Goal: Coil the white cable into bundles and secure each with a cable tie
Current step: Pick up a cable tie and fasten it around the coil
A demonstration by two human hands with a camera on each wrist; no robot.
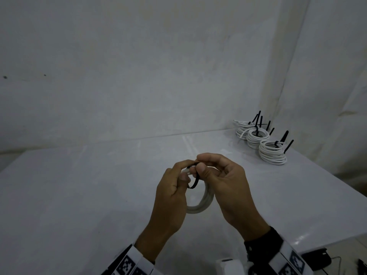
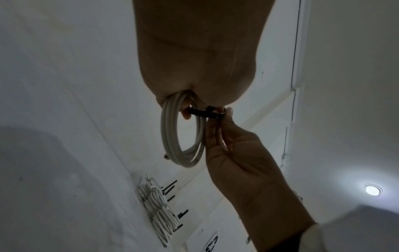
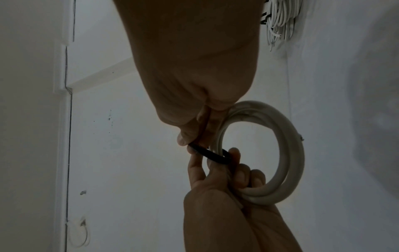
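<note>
a pale white surface [image 1: 99, 195] meets bare white walls. at lower centre of the frame, the left hand [image 1: 172, 195] grips a round coil of white cable [image 1: 206, 199] while the right hand [image 1: 228, 183] pinches a thin black plastic cable tie [image 1: 193, 182] looped over it. finished white tied bundles [image 1: 262, 141] sit at right.

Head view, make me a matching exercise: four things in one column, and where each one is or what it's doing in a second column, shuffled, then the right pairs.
Things:
1. white cable coil
2. black cable tie
3. tied bundles
4. left hand

Places or states:
A. stacked at the table's far right corner
B. grips the coil
C. held in the air between both hands
D. looped around the coil, pinched by the right hand

Pairs: 1-C, 2-D, 3-A, 4-B
</note>
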